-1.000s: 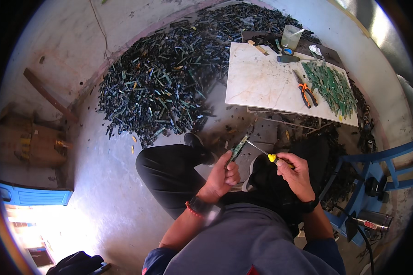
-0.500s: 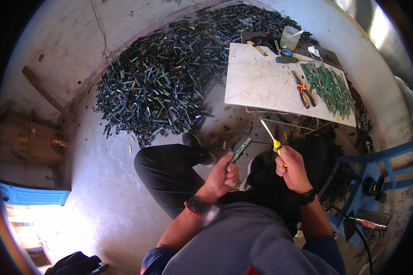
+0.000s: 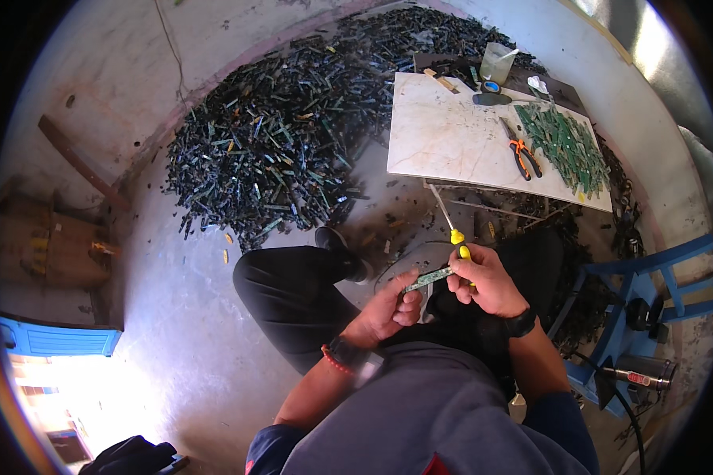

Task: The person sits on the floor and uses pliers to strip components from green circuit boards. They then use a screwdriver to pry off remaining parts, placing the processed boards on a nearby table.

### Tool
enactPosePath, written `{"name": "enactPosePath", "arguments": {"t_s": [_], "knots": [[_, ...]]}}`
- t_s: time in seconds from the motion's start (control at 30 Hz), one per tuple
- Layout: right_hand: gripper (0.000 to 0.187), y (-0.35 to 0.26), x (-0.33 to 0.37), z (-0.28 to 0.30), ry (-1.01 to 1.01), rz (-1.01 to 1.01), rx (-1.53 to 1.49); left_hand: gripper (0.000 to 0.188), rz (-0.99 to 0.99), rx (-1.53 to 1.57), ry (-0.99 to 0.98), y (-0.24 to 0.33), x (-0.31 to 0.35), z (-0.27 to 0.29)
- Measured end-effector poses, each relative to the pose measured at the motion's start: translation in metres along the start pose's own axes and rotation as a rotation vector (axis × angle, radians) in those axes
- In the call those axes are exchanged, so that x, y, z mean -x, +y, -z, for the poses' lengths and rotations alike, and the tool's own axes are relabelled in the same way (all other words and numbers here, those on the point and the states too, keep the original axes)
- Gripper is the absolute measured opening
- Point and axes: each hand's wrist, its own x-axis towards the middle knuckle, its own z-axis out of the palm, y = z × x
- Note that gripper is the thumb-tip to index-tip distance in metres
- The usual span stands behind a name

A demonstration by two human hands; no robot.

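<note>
A narrow green circuit board strip is gripped at its left end by my left hand. My right hand holds a screwdriver with a yellow handle, its shaft pointing up and away toward the board's front edge. Thumb and fingers of the right hand also meet the strip's right end, so the two hands are close together over my lap. Whether the right fingers pinch the strip or only touch it is hard to see.
A pale board ahead right carries orange-handled pliers, a pile of green strips, a dark-handled tool and blue tape. A plastic cup stands behind. Dark strips heap ahead left; a blue chair stands right.
My right hand has moved left with the screwdriver, up to the strip. The strip has turned from steeply slanted to nearly level, and its right end now meets the right fingers.
</note>
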Motion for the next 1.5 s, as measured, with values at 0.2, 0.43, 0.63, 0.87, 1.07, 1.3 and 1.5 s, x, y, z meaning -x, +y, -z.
{"name": "enactPosePath", "arguments": {"t_s": [0.2, 0.43, 0.63, 0.87, 1.07, 1.3, 1.5], "knots": [[0.011, 0.007, 0.026, -0.031, 0.231, 0.250, 0.143, 0.056, -0.067, -0.002, -0.019, 0.005, 0.002, -0.009], [0.010, 0.032, 0.028, -0.035, 0.306, 0.431, 0.018, 0.069, -0.085, -0.063, -0.013, 0.005, -0.004, -0.021], [0.011, 0.036, 0.028, -0.016, 0.311, 0.510, -0.146, 0.070, -0.224, -0.209, 0.109, -0.002, -0.021, -0.051], [0.011, 0.042, 0.032, 0.013, 0.323, 0.541, -0.296, 0.061, -0.237, -0.447, 0.157, -0.014, -0.050, -0.072], [0.011, 0.045, 0.029, 0.034, 0.352, 0.528, -0.422, 0.051, -0.282, -0.740, 0.220, -0.020, -0.063, -0.104], [0.010, 0.052, 0.022, 0.046, 0.344, 0.485, -0.456, 0.040, -0.296, -0.718, 0.265, -0.028, -0.070, -0.106], [0.011, 0.049, 0.024, 0.051, 0.353, 0.449, -0.417, 0.042, -0.272, -0.765, 0.235, -0.028, -0.080, -0.101]]}}
